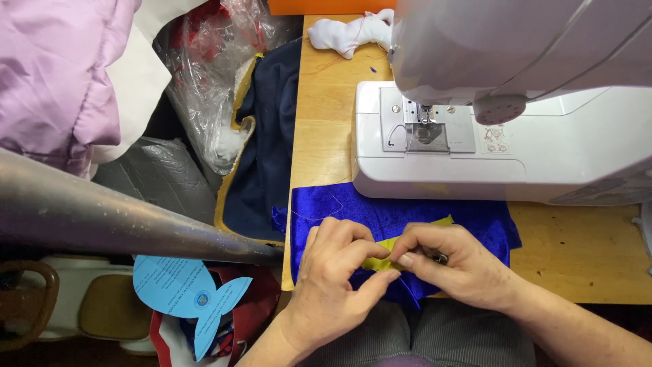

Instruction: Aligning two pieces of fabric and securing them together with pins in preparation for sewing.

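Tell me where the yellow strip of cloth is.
In the head view, lower centre: the yellow strip lies on the blue cloth, pinched between both hands, before the sewing machine.

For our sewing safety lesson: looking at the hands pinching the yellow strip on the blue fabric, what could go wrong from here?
1. The right hand seems to hold a small metal tool; it might prick the left hand pinching the yellow strip.
2. The blue fabric overhangs the table edge and could slide off.

Shiny blue satin cloth [407, 217] (yellow trim [397, 245]) lies on matt wooden table [584, 251], glossy plastic sewing machine [543, 156].
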